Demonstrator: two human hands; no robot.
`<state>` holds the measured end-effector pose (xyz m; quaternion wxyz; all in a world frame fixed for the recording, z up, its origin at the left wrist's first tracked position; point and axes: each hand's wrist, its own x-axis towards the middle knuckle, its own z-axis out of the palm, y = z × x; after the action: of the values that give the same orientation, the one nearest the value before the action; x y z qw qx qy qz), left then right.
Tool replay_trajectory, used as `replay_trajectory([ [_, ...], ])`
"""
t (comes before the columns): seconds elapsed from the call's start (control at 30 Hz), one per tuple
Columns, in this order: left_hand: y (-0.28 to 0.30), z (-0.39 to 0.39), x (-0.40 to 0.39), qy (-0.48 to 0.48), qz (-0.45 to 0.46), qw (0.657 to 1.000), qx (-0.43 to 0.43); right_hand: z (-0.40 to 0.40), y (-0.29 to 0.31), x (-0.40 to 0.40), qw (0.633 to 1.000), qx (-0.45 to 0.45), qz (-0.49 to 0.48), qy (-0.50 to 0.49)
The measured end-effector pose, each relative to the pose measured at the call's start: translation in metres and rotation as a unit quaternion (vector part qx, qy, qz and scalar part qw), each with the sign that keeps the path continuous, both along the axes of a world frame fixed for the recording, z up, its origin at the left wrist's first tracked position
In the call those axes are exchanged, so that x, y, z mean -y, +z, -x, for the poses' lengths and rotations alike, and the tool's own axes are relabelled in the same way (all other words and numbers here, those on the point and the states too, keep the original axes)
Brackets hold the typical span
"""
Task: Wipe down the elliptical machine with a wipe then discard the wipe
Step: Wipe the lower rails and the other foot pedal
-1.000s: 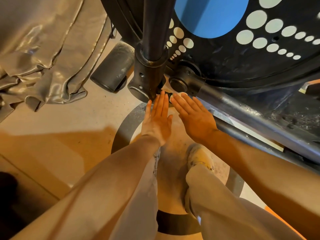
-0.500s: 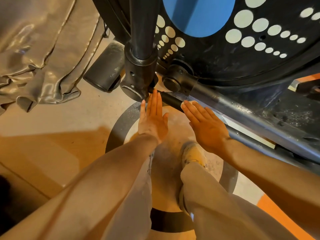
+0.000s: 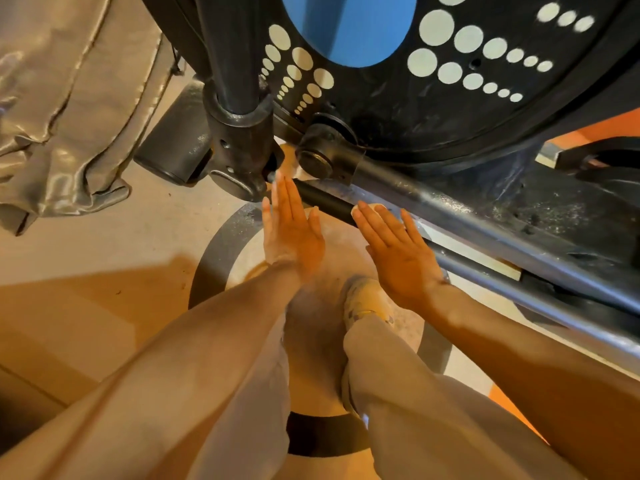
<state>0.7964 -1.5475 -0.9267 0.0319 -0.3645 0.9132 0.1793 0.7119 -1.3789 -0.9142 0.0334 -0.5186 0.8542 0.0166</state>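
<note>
Two hands work low on the elliptical machine (image 3: 450, 116). The right hand (image 3: 398, 258), fingers straight, presses a pale wipe (image 3: 375, 206) flat onto the black lower bar (image 3: 325, 200); only the wipe's edge shows past the fingertips. Beside it the left hand (image 3: 294, 233) lies flat and empty, fingertips near the post's base joint (image 3: 239, 147). Since a second ago the right hand has slid along the bar, away from the joint. Judgement: wiping continues; discarding remains.
</note>
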Motion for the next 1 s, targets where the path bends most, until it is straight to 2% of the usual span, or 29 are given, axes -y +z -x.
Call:
replay_trajectory([
  [0.1,0.004,0.010,-0.002,-0.028,0.061,0.997,0.026,0.003,0.000,0.009,0.999,0.028,-0.008,-0.013],
  [0.3,-0.002,0.017,0.002,-0.092,0.137,0.985,0.041,0.001,-0.005,0.006,0.996,-0.062,0.054,-0.036],
  [0.4,-0.005,0.018,0.008,-0.112,0.142,0.983,0.038,0.004,-0.007,0.002,0.994,-0.084,0.061,-0.015],
  [0.5,-0.003,0.019,0.009,-0.109,0.119,0.987,0.015,0.016,-0.006,0.004,0.989,-0.081,0.123,0.014],
  [0.6,0.001,0.021,0.008,-0.111,0.117,0.987,-0.008,0.022,-0.005,0.019,0.980,0.002,0.197,0.032],
  [0.67,0.002,0.025,0.008,-0.135,0.164,0.977,0.006,0.020,-0.002,0.030,0.978,0.072,0.196,0.005],
  [0.73,0.003,0.029,0.008,-0.153,0.181,0.971,0.014,0.016,-0.002,0.036,0.978,0.091,0.182,-0.043],
  [0.8,0.006,0.034,0.008,-0.148,0.143,0.979,-0.013,0.014,-0.007,0.037,0.984,0.059,0.146,-0.078],
  [0.9,0.002,0.043,0.008,-0.107,0.072,0.986,-0.109,0.008,-0.018,0.035,0.993,-0.047,0.071,-0.086],
  [1.0,-0.002,0.047,0.004,-0.073,0.064,0.984,-0.150,0.003,-0.023,0.021,0.991,-0.097,0.050,-0.073],
])
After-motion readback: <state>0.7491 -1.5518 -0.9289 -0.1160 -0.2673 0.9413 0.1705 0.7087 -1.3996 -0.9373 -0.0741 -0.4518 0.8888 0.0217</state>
